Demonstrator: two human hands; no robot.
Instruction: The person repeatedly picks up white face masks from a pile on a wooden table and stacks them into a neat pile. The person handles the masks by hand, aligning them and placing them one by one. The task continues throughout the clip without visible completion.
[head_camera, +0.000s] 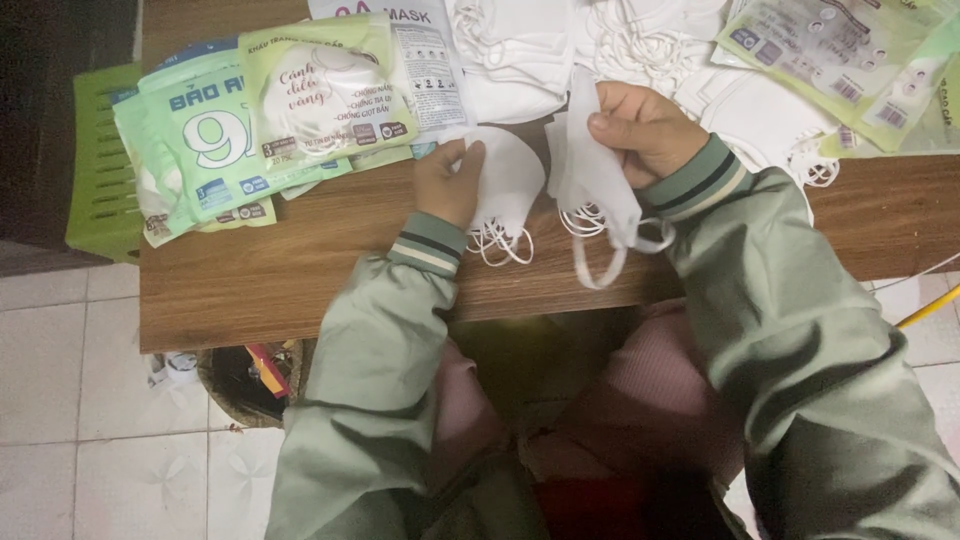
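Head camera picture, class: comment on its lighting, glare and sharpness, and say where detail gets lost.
In the head view the light is dim and flat, with a greenish cast; the white masks at the top wash out, so their folds merge; the left hand and right hand look slightly soft; the glossy green packets show mild sheen; the lap below the wooden table sinks into shadow.

a brown wooden table (250, 290) filled the upper view, its bare front edge just below the fingers. pale tiled floor (70, 400) lay beneath, down and left of the fingers. a green plastic stool (100, 160) stood far left of them. a round woven basket (245, 385) sat under the table. the light was dim.
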